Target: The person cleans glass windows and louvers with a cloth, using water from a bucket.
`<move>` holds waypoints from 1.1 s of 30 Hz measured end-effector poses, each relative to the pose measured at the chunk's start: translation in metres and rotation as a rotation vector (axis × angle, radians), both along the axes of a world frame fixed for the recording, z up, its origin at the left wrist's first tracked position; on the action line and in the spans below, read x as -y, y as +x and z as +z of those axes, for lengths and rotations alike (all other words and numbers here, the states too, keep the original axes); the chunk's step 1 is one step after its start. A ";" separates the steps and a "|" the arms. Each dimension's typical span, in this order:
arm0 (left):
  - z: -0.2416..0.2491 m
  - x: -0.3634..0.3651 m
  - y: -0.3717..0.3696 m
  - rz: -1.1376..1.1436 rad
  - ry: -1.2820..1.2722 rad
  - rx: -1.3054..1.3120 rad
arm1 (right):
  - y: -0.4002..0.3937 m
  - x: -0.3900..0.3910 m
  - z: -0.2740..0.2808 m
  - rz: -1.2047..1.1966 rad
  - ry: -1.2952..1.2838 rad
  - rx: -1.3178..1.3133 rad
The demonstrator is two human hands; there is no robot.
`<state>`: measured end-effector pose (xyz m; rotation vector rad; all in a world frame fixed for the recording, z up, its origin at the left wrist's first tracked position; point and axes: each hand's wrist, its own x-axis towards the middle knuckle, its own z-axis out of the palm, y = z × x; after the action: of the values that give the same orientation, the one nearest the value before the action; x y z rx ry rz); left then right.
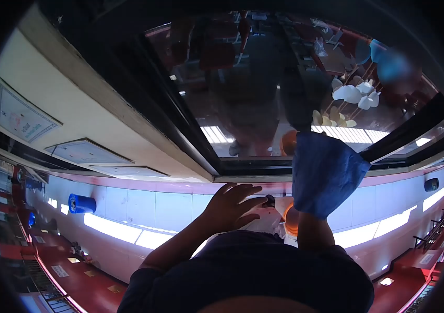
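Strong fisheye bending curves every edge, with black vignette at the corners. Bright strip lights (128, 233) left of the left hand (230, 206) blow out white. The glass (264, 88) above both hands carries dim, murky reflections; the far-right corner looks blurred.

Framed notice (24, 116) on the wall, print seemingly too small to read, no other legible text

One view only: head camera, fisheye, dark rim all round. Faces steeply up at a glass pane (253, 88) from close range. Wearer's torso at 6 o'clock, wall poster (21, 116) at 9, pane at 12.
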<state>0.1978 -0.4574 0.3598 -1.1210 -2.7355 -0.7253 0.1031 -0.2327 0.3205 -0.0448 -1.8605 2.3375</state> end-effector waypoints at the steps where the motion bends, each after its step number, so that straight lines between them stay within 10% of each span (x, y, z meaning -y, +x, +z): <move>1: 0.001 0.006 0.000 0.026 0.001 0.006 | -0.006 -0.007 0.027 -0.095 0.142 -0.205; 7: 0.010 0.009 0.003 0.109 0.036 0.057 | -0.044 0.026 0.139 -0.326 0.931 -1.138; 17: -0.024 0.019 0.017 0.117 0.058 0.072 | -0.094 0.066 0.129 -0.395 1.559 -1.498; 33: -0.040 0.037 0.024 0.210 0.036 0.150 | -0.079 -0.061 -0.052 -0.791 0.943 -0.929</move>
<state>0.2222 -0.4949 0.3194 -0.7855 -2.8919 -0.8555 0.0241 -0.1716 0.2682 0.2958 -1.7151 0.6337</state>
